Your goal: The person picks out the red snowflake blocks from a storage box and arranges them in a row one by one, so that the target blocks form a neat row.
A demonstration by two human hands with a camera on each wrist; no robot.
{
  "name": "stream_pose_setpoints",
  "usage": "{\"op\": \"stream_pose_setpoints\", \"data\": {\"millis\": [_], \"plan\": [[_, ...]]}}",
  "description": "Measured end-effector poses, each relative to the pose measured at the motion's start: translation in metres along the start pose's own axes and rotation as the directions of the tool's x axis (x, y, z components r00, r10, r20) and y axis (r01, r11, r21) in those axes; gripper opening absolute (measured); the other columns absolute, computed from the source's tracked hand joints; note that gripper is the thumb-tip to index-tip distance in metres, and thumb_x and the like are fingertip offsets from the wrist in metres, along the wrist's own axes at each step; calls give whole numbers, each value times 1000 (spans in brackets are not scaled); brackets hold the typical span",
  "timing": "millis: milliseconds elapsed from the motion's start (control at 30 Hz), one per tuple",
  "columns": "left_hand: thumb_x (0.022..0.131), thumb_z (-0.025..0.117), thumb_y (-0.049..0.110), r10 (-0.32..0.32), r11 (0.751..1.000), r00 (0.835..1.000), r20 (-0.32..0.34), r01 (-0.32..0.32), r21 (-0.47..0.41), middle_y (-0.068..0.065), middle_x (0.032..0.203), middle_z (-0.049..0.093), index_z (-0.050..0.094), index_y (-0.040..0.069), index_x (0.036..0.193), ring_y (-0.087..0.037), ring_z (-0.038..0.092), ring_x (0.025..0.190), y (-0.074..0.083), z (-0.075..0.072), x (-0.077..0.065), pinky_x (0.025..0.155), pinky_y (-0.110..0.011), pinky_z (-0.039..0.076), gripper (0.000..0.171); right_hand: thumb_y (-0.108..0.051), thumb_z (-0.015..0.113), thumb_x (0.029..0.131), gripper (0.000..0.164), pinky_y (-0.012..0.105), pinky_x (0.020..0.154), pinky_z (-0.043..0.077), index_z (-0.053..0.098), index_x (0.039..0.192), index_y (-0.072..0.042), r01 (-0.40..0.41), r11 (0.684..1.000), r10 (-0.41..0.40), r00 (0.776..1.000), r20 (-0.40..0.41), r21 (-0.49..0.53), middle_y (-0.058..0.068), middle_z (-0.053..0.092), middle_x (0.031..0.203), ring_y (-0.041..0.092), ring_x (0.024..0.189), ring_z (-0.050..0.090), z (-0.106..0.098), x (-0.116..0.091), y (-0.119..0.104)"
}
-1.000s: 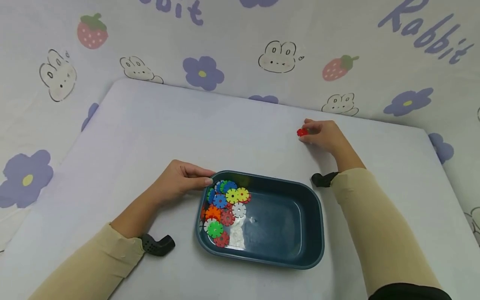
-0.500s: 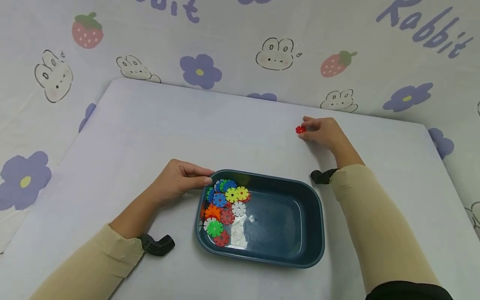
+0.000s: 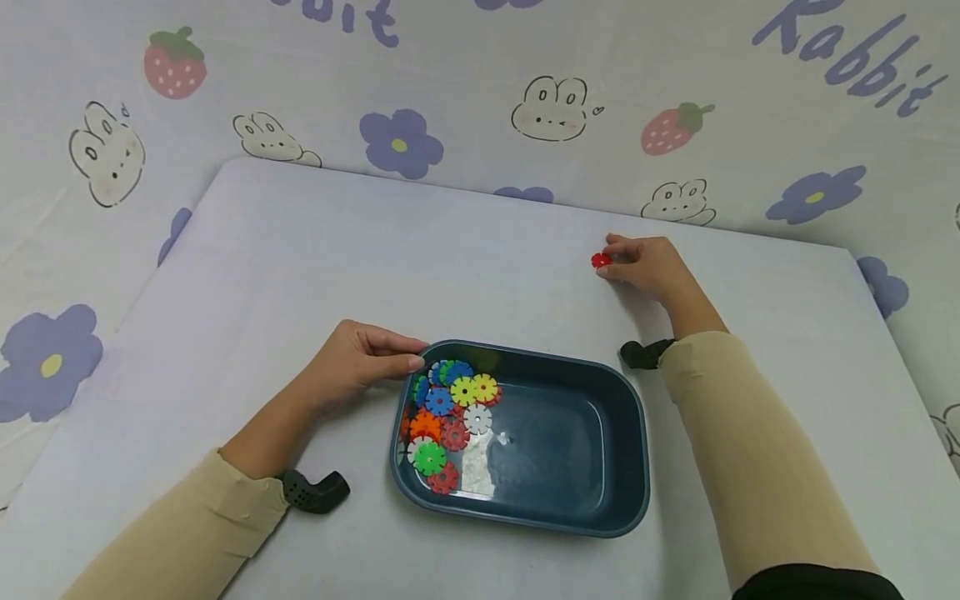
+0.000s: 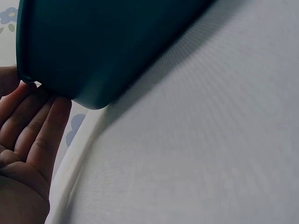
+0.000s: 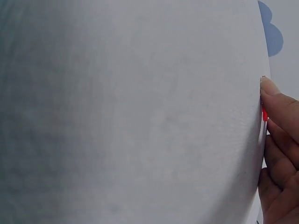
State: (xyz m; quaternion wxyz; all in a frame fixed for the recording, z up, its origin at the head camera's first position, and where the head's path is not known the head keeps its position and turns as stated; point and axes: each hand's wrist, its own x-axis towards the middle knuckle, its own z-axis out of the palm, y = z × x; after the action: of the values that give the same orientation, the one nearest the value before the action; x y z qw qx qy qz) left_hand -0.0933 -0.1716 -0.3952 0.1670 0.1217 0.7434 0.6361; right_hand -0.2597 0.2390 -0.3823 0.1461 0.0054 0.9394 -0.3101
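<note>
The red notched disc [image 3: 600,261] sits just short of the far edge of the white tabletop [image 3: 360,250], pinched between the thumb and fingers of the right hand [image 3: 647,265]; whether it touches the surface, I cannot tell. Disc and hands lie much as a second ago, only the head view having shifted slightly, so I judge this a held pose. White surface spans the gap to the dark teal basin [image 3: 555,450] and stretches widely leftward. Thumb over rim, fingers beneath, the left hand [image 3: 360,358] grips the basin's far left corner. Multicoloured notched discs [image 3: 453,433] bunch at its left end; bare floor shows rightward.
</note>
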Motion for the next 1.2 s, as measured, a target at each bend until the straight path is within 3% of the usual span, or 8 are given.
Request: {"op": "stream_pose_setpoints", "data": {"millis": [267,500,633,800,900,1033,1133,1200], "plan": [[88,75,15,18,1000,1000,-7,-18,9,-12,106,75,73,1,112,-13,72,96,1,0,0,83,-27,58,29,-36,73,89,54,55,118,24,60,136,-12,12,999,-12,1000,-1,-31,-2,39,155,28,151,22,-5,-1,-3],[88,75,17,41,999,999,32,-42,14,-11,105,75,74,2,112,-12,72,97,-7,6,4,85,-26,57,28,-43,73,88,64,58,115,30,53,143,-19,-28,1000,28,999,30,-6,-1,40,156,30,150,23,-16,-11,4],[88,74,16,42,999,999,29,-42,5,-12,104,75,74,1,111,-13,72,96,-8,6,2,83,-27,58,27,-45,72,88,67,57,114,31,50,146,-21,39,999,-39,999,2,-5,-1,40,156,28,148,27,-25,-18,-8],[88,75,18,28,1000,1000,7,-28,14,-11,104,75,74,3,111,-12,72,94,-5,3,2,82,-26,58,27,-49,72,85,70,56,114,33,50,146,-20,171,985,-172,984,-45,-40,-2,42,155,25,147,31,-39,-30,-42],[88,75,18,21,1000,1000,3,-21,23,-10,105,75,75,3,111,-12,72,95,-3,1,2,83,-26,58,27,-46,73,86,66,55,113,35,52,144,-21,261,963,-265,962,-60,-59,-3,45,152,23,145,35,-44,-41,-65],[88,75,18,17,1000,1000,-1,-17,17,-10,105,75,74,3,112,-13,72,96,-1,0,3,83,-27,58,28,-39,75,86,60,50,112,38,57,140,-22,392,918,-395,917,-63,-53,-6,50,148,18,141,42,-46,-63,-96],[88,75,19,7,1000,1000,-5,-7,12,-10,105,75,74,3,112,-13,72,96,-1,0,3,83,-27,58,29,-31,78,85,55,39,112,40,61,136,-21,498,867,-497,866,-53,-4,-9,53,145,12,138,45,-38,-83,-116],[88,75,20,-2,1000,1000,-4,2,10,-10,105,75,74,3,113,-13,72,96,-2,0,2,83,-27,58,30,-25,79,84,53,31,110,41,63,134,-19,574,817,-573,819,-43,48,-9,55,143,9,137,46,-29,-96,-126]]}}
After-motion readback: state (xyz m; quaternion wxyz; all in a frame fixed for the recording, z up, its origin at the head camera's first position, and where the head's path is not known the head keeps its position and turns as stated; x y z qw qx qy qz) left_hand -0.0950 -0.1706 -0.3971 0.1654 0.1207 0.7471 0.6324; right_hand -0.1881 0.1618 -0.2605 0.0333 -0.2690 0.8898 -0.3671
